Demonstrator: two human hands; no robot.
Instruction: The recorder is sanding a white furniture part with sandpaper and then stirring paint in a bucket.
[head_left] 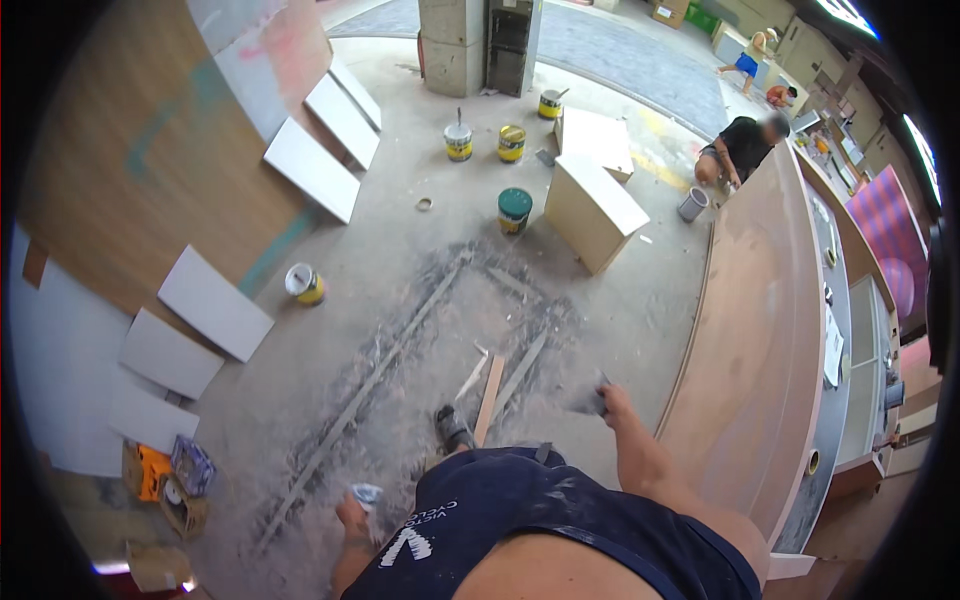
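My right hand (pixel 619 408), at the end of an outstretched arm, is closed on a dark flat scraper-like tool (pixel 588 402). It is held between my body and the long wooden panel (pixel 742 330) on the right. Lower left, my left hand (pixel 351 514) grips a small pale blue-and-white thing (pixel 368 495), too blurred to name. Both hands are above the dusty floor (pixel 340 390). By my sandalled foot (pixel 453 428) lie a narrow wooden strip (pixel 490 400) and a pale splintered piece (pixel 473 374).
Paint cans stand ahead, including a green-lidded one (pixel 514 208), beside a cream box-like cabinet (pixel 595 212). White panels (pixel 215 302) lean along the left. An orange box (pixel 152 470) sits lower left. A person (pixel 742 150) crouches by the wooden panel's far end, near a grey can (pixel 692 204).
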